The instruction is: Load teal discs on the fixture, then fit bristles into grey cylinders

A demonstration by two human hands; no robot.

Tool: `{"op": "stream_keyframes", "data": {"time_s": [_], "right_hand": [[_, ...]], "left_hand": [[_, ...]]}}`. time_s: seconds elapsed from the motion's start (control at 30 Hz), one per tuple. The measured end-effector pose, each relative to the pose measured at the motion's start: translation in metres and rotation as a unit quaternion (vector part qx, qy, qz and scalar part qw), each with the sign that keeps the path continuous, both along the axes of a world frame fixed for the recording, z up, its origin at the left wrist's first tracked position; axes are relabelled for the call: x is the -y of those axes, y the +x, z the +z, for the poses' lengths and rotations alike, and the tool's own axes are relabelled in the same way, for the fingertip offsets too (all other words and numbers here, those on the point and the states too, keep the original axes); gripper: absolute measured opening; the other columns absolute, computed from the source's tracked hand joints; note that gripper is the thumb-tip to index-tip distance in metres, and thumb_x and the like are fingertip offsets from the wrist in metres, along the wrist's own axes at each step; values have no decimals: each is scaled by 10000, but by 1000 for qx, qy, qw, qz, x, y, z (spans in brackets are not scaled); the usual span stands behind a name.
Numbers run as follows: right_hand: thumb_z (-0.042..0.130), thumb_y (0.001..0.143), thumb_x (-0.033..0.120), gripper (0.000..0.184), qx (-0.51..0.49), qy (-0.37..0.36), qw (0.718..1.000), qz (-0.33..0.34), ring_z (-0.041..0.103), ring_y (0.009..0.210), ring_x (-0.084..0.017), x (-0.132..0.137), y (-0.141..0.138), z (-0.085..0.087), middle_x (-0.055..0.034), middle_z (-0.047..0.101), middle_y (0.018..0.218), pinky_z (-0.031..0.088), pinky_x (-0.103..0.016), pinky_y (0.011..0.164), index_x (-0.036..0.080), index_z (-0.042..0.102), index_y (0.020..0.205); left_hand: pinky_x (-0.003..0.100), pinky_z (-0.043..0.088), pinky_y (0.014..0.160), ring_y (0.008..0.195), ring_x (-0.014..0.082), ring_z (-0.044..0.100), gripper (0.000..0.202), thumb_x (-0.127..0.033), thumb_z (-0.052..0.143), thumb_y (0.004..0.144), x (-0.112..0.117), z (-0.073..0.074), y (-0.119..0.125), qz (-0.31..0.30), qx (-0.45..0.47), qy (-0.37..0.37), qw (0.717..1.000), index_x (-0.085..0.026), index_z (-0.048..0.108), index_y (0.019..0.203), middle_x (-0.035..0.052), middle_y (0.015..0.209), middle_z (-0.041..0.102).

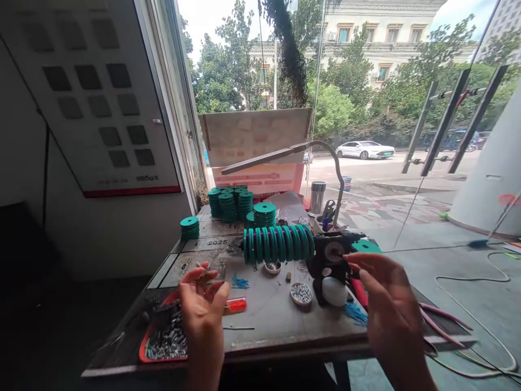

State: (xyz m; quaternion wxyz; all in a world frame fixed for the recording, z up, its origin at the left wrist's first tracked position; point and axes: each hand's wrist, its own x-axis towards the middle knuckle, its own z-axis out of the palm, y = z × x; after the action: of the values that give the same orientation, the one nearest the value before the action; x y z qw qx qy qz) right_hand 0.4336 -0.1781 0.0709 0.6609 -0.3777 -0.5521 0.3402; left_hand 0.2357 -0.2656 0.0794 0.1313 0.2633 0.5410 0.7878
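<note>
My left hand (203,304) sat palm up above the table's near edge, fingers half curled over the palm; whether they pinched some small piece I could not tell. Just left of it, at the near left corner, lay a red tray (143,347) heaped with small metal parts, and an orange-red tool (235,306) lay just right of the hand.

My right hand (382,296) was loosely open, back toward me, fingertips reaching to the black device (331,255) near the table's right edge; I saw nothing gripped in it. A white rounded piece (334,290) sat at the device's foot, and out of its left side ran a row of green rings (279,243) on a rod, across the table's middle.

In front of the rings were a small bowl of beads (301,293), a smaller dish (272,266) and blue wire bundles (240,282). Stacks of green discs (230,203) stood at the far edge, with a steel cup (317,196) and a bent lamp arm (285,153)
</note>
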Motion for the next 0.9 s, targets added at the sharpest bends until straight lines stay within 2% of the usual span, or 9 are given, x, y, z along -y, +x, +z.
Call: {"op": "stream_keyframes", "data": {"time_s": [0.03,0.07,0.13,0.2,0.3,0.43,0.6,0.73,0.9], "right_hand": [[489,706,562,590,-12,-50,998,23,510,986,-17,9,-1,-17,-46,518,1081,401,-96,839,109,443,1081],[506,681,576,633,-4,-96,993,61,501,1029,-31,16,-5,-31,-50,504,1123,395,-102,863,108,435,1101],[502,676,588,683,14,-160,981,112,463,1118,-48,24,-16,-51,-33,448,1224,368,-114,913,136,402,1179],[465,696,589,684,35,-173,981,77,431,1144,-62,23,-25,-55,-15,411,1264,335,-148,959,168,383,1229],[468,660,612,708,96,-115,988,-23,424,1074,-75,7,-29,-41,-19,432,1223,319,-205,958,193,420,1228],[489,652,576,712,49,-92,994,38,460,1059,-54,-12,-33,-22,-32,458,1180,379,-180,926,188,380,1239],[529,615,571,796,-16,-163,982,96,523,775,25,-3,-45,-25,-58,428,1195,449,-92,697,189,308,1278],[527,633,557,779,-17,-217,959,183,497,658,60,7,-48,-24,-61,389,1260,485,-108,640,201,291,1285],[546,652,529,848,25,-257,927,272,478,538,30,6,-55,-19,10,532,721,457,-105,573,161,209,1338]], "left_hand": [[274,348,1047,1161,88,436,655,-287,657,560,-12,-5,-11,-40,43,-3,998,-359,373,1147,-45,1344,373],[337,206,1164,1309,105,308,805,-269,671,554,-26,-10,-18,-136,81,-26,987,-420,272,1237,-68,1422,272],[462,112,1185,1374,213,239,973,-199,758,406,-55,-19,-25,-248,106,-56,961,-356,319,1260,18,1421,318],[472,117,1186,1358,248,283,896,-161,774,338,-78,-25,-23,-321,102,-59,940,-286,460,1168,43,1364,420],[423,250,1143,1255,227,428,658,-132,730,372,-96,-29,-19,-394,88,-48,914,-220,576,1006,32,1221,562],[317,338,1047,1117,155,513,502,-76,659,424,-101,-31,-23,-428,71,-47,900,-186,613,911,1,1045,638],[249,426,830,794,79,558,316,-124,677,467,-96,-34,-27,-443,52,-85,891,-134,574,765,-10,759,607],[196,450,650,681,28,522,386,-250,675,563,-86,-34,-16,-438,38,-138,888,-170,531,913,0,899,571],[139,299,459,464,-31,412,389,-494,505,699,-76,-33,-1,-423,-4,-194,885,-109,513,751,-11,763,539]]}}
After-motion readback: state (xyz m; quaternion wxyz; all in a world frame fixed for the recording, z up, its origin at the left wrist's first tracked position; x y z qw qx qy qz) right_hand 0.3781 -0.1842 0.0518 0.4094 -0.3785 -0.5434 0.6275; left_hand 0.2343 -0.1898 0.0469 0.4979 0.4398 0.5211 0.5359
